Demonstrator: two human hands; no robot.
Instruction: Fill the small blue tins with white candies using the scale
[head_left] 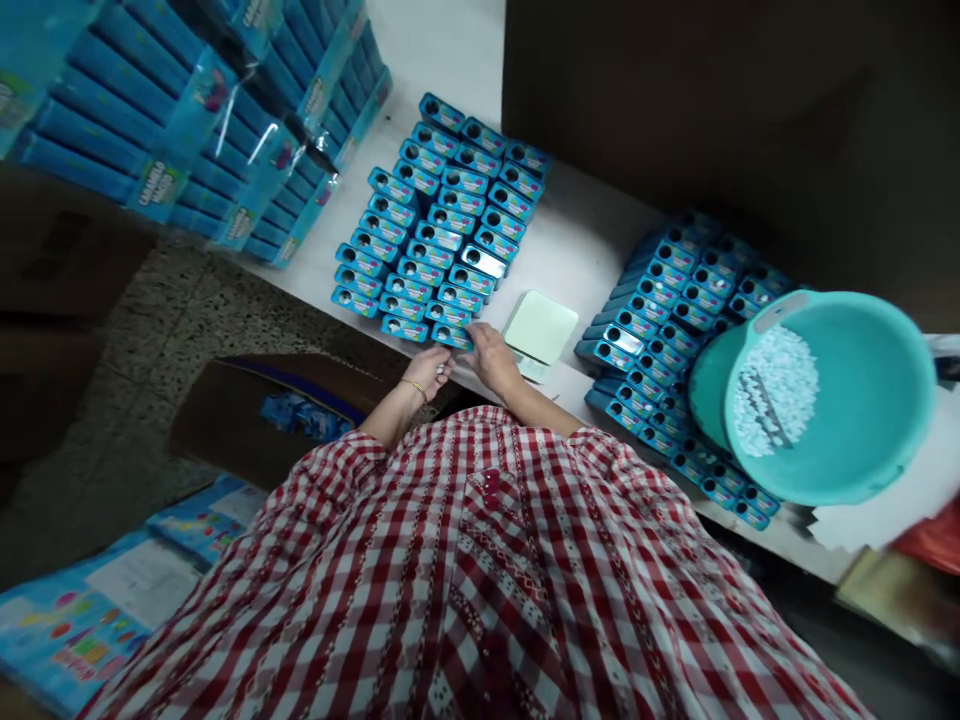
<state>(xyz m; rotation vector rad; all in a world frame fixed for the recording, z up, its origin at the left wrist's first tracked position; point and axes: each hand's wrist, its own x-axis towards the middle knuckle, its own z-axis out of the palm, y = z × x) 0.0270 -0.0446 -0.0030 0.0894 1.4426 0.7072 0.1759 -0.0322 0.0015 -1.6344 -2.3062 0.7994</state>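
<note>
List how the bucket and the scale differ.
The bucket is round and deep; the scale is flat and squarish. The bucket is turquoise; the scale is paler green. The bucket looks much larger than the scale. Both are to the right of the right hand.

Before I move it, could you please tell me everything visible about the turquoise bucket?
The turquoise bucket looks like plastic, round and wide-mouthed, with a paler lug on its rim. It sits mouth up toward the right of the white table, partly hiding blue printed containers; whether it touches them is unclear. Inside lies a heap of small white and pale-blue pieces with a dark strip across them. The left hand and right hand are both away from it.
</note>
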